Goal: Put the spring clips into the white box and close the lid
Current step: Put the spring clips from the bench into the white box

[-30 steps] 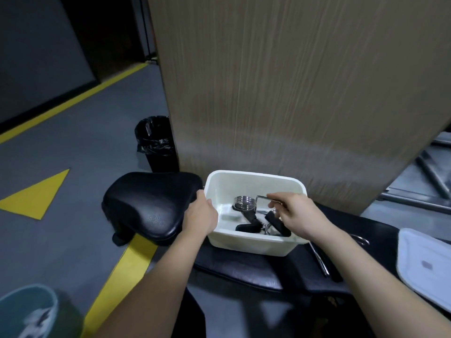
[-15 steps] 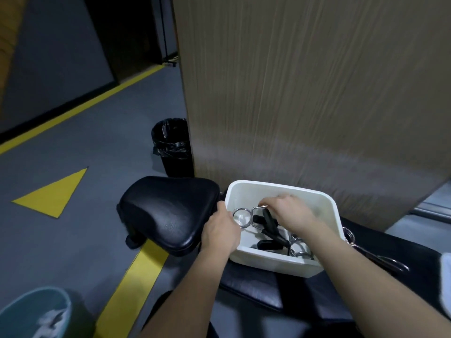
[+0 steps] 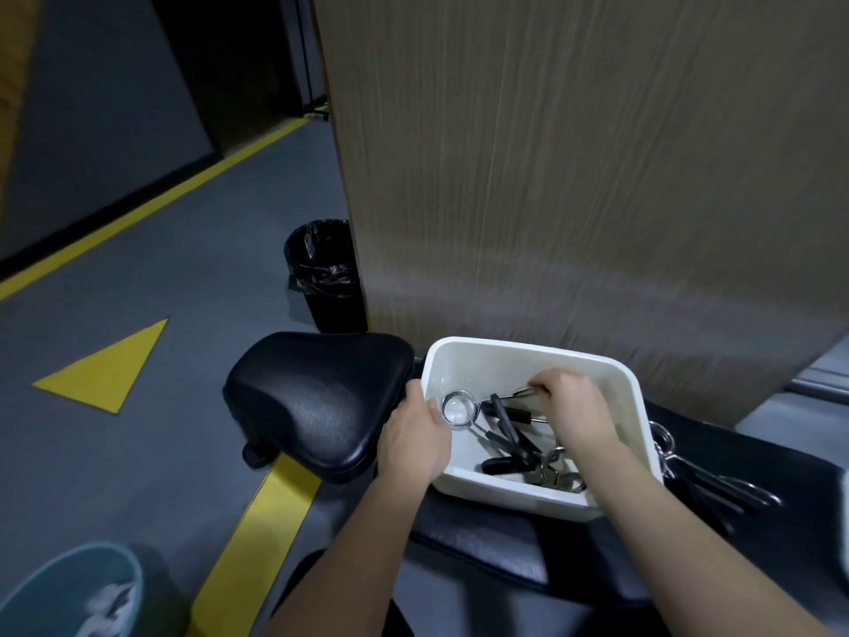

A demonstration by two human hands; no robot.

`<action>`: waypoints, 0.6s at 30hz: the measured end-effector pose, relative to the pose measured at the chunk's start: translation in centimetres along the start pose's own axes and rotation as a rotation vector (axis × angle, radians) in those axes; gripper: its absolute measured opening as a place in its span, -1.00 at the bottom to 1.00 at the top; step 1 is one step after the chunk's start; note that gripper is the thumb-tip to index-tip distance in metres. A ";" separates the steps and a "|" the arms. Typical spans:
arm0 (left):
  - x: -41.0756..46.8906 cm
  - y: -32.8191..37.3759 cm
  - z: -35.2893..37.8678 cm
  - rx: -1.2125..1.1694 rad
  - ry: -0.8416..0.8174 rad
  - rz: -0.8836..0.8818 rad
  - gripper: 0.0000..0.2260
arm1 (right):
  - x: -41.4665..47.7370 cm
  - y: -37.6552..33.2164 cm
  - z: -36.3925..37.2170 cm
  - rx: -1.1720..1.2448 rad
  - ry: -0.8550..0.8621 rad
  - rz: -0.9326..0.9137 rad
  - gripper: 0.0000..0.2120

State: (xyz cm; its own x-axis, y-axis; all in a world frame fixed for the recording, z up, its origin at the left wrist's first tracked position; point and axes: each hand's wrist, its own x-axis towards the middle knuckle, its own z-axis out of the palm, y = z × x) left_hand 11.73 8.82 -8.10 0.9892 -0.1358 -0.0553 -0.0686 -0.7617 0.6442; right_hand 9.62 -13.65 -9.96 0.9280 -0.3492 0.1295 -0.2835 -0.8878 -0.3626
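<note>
Since a second ago the right hand (image 3: 576, 409) has been reaching deeper into the white box (image 3: 528, 356), from the near right rim toward the back wall, and the lid that was lying at 3 o'clock has slipped out of view. The right fingers are now bunching together, pinching the wire end of a spring clip (image 3: 498, 413) whose coil ring is lying toward 9 o'clock inside the box. The left hand (image 3: 416, 441) is wrapping the box's left rim, fingers curling over the outside and thumb hooking inward. More spring clips (image 3: 528, 462) with black handles are piling up against the box's near wall. Another clip (image 3: 707, 478) is lying outside, just beside the right wall at 3 o'clock, on the black padded bench (image 3: 482, 540) that is carrying the box. A black padded seat (image 3: 317, 397) is sitting at 9 o'clock of the box, touching the left hand. A black bin (image 3: 324, 273) is standing at 11 o'clock against a wood-grain panel (image 3: 574, 177), and a teal bin (image 3: 69, 590) is showing at 7 o'clock. No brand, label or writing is showing legibly anywhere.
</note>
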 end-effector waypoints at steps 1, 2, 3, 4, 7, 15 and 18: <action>0.1 0.0 0.0 0.001 -0.005 -0.001 -0.84 | 0.0 0.4 0.2 -0.030 -0.093 0.049 -0.74; 0.1 0.0 0.0 0.001 -0.011 -0.002 -0.83 | 0.0 0.7 0.5 -0.040 -0.181 0.098 -0.71; 0.1 0.0 0.0 0.001 -0.016 -0.004 -0.83 | -0.2 0.8 0.7 -0.025 -0.239 0.124 -0.71; 0.1 0.1 0.0 0.005 -0.018 -0.006 -0.83 | -0.3 0.8 0.8 0.001 -0.264 0.127 -0.72; -0.1 0.0 -0.2 0.014 -0.019 -0.021 -0.84 | -0.9 -0.6 0.6 0.068 -0.199 0.057 -0.74; 1.1 -0.6 -1.2 -0.014 -0.094 -0.058 -0.82 | -3.7 -1.9 -5.0 0.275 -0.002 0.068 -0.70; 0.7 -0.7 -1.5 -0.029 -0.105 -0.059 -0.83 | -6.5 -1.2 -7.6 0.090 0.187 -0.034 -0.76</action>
State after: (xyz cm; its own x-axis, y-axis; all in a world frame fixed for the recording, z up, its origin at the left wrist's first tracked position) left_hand 12.65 10.22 -7.46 0.9723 -0.1577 -0.1727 -0.0048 -0.7519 0.6593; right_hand 2.07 -12.59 -3.32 0.8734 -0.3766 0.3088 -0.2225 -0.8725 -0.4350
